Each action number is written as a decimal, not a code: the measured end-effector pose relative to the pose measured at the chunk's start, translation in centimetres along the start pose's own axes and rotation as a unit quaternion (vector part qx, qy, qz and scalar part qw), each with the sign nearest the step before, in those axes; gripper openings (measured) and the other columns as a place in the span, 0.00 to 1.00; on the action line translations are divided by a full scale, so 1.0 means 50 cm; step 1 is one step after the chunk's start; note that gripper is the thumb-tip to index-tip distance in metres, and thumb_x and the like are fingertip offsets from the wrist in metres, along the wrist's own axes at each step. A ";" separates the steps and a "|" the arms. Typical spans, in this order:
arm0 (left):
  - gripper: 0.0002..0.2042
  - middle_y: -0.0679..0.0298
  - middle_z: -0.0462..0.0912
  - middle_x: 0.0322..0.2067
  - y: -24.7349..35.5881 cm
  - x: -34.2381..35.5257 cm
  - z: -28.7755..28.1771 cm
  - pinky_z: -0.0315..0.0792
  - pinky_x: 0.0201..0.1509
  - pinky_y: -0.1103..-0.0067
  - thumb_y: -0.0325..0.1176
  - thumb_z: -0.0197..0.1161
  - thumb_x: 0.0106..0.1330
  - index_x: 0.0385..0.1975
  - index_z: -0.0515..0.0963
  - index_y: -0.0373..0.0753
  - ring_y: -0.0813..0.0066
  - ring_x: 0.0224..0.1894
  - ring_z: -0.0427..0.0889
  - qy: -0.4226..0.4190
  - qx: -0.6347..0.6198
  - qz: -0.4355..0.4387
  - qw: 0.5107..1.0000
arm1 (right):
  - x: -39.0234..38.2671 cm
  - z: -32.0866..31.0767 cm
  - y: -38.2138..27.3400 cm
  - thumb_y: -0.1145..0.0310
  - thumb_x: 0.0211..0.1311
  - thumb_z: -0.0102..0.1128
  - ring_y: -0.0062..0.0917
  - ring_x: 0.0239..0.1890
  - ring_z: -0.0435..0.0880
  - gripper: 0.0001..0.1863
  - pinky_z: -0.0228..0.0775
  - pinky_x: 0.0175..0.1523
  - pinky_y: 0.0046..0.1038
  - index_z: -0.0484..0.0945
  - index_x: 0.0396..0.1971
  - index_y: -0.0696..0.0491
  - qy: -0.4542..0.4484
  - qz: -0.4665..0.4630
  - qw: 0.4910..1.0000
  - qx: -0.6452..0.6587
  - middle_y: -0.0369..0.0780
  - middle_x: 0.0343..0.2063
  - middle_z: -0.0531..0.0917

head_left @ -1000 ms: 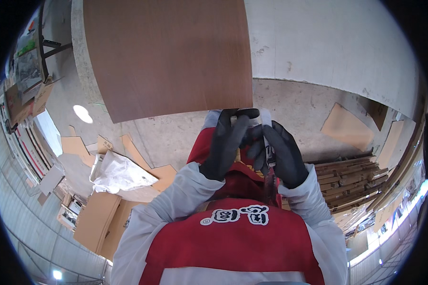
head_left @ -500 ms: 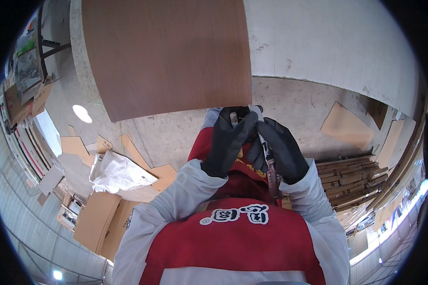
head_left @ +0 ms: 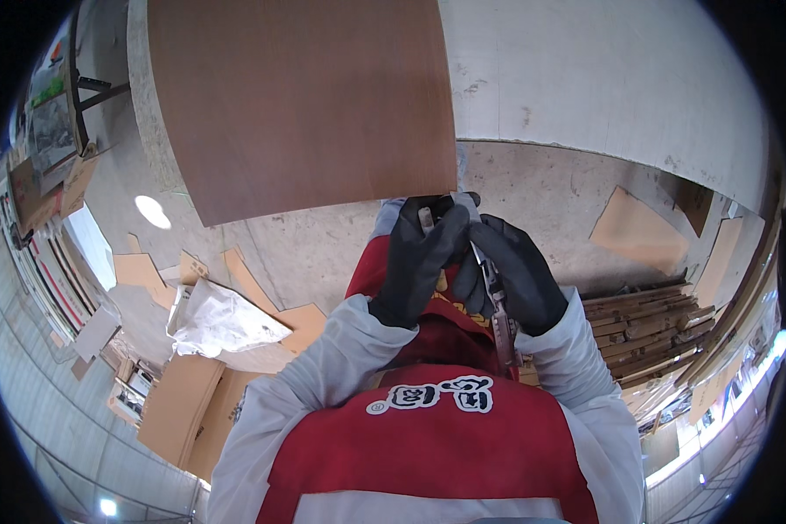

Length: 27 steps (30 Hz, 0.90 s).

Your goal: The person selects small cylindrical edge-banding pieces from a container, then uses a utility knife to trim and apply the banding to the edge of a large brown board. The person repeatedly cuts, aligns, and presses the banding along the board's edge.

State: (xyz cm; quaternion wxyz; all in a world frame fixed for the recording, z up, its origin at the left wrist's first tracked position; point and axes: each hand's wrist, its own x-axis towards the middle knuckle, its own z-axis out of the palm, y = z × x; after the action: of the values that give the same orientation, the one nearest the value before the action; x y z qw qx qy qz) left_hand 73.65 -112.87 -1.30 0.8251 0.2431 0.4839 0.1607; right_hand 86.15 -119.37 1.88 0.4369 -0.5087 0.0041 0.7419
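Both my hands wear black gloves and meet in front of me, at the near right corner of a brown wood-look board (head_left: 306,105). In my right hand (head_left: 520,275) is a long slim tool (head_left: 502,327) with a metallic front part and a worn reddish-brown handle pointing back at my apron; its exact kind is unclear. My left hand (head_left: 415,262) is closed beside it, fingers bent near a pale grey strip (head_left: 465,206) at the tool's far end. A small greyish end (head_left: 426,218) shows among the left fingers. What the left fingers grip is hidden.
A large pale panel (head_left: 603,79) lies beyond on the right. Stacked flat cardboard (head_left: 642,327) lies to my right, with a loose cardboard piece (head_left: 639,231) above it. On the left are crumpled white plastic sheeting (head_left: 223,319), cardboard scraps and an open carton (head_left: 179,402).
The board and the pale panel sit slightly further left in view. My hands keep nearly the same grip, shifted a little to the left.
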 end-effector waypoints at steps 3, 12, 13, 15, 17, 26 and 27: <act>0.11 0.68 0.73 0.31 -0.001 0.002 0.000 0.68 0.33 0.85 0.32 0.57 0.62 0.41 0.69 0.35 0.83 0.30 0.72 -0.012 0.003 0.010 1.000 | 0.006 -0.014 0.008 0.58 0.67 0.39 0.18 0.14 0.74 0.17 0.65 0.21 0.16 0.72 0.32 0.55 -0.007 0.040 0.999 0.035 0.37 0.16 0.77; 0.13 0.70 0.71 0.26 0.005 0.003 0.002 0.64 0.30 0.86 0.32 0.56 0.62 0.44 0.69 0.33 0.85 0.26 0.68 -0.042 -0.006 0.010 0.999 | 0.024 -0.058 0.014 0.57 0.67 0.39 0.16 0.11 0.72 0.19 0.62 0.16 0.14 0.75 0.33 0.56 -0.088 0.107 0.980 0.144 0.36 0.13 0.76; 0.13 0.69 0.70 0.26 0.004 0.003 0.002 0.64 0.30 0.86 0.32 0.56 0.62 0.44 0.69 0.33 0.85 0.26 0.68 -0.040 -0.006 0.012 0.999 | 0.026 -0.060 0.016 0.57 0.67 0.39 0.16 0.11 0.72 0.19 0.62 0.16 0.14 0.76 0.34 0.56 -0.100 0.106 0.975 0.170 0.35 0.13 0.76; 0.13 0.69 0.70 0.26 0.000 0.002 0.001 0.64 0.30 0.85 0.32 0.56 0.62 0.44 0.69 0.33 0.85 0.26 0.68 -0.032 -0.005 0.017 0.999 | 0.028 -0.064 0.013 0.59 0.67 0.39 0.15 0.12 0.72 0.18 0.62 0.17 0.13 0.76 0.34 0.56 -0.112 0.106 0.975 0.161 0.35 0.14 0.76; 0.13 0.68 0.72 0.28 0.003 0.001 0.002 0.65 0.31 0.86 0.32 0.55 0.62 0.44 0.69 0.33 0.85 0.27 0.69 -0.033 0.010 0.026 0.999 | 0.026 -0.069 0.013 0.60 0.67 0.39 0.15 0.13 0.73 0.17 0.62 0.17 0.12 0.75 0.34 0.56 -0.122 0.107 0.977 0.137 0.35 0.15 0.76; 0.16 0.63 0.79 0.36 0.023 -0.046 -0.018 0.72 0.32 0.86 0.34 0.54 0.64 0.49 0.71 0.34 0.81 0.29 0.78 -0.077 0.163 -0.029 0.983 | -0.038 -0.069 0.026 0.57 0.65 0.45 0.17 0.14 0.74 0.16 0.63 0.19 0.16 0.72 0.38 0.55 -0.149 0.114 0.982 -0.031 0.36 0.15 0.76; 0.15 0.63 0.80 0.34 0.036 -0.053 -0.019 0.72 0.30 0.85 0.34 0.55 0.64 0.48 0.72 0.34 0.81 0.27 0.78 -0.091 0.211 -0.050 0.972 | -0.051 -0.060 0.022 0.56 0.65 0.45 0.17 0.15 0.74 0.16 0.63 0.19 0.17 0.72 0.38 0.55 -0.115 0.140 0.983 -0.028 0.36 0.15 0.76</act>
State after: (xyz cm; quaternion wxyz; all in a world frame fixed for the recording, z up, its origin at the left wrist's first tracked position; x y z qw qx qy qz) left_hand 71.49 -112.49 1.20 0.8028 0.4009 0.4412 -0.0089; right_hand 87.95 -123.02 1.86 0.3125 -0.4265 0.0045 0.8488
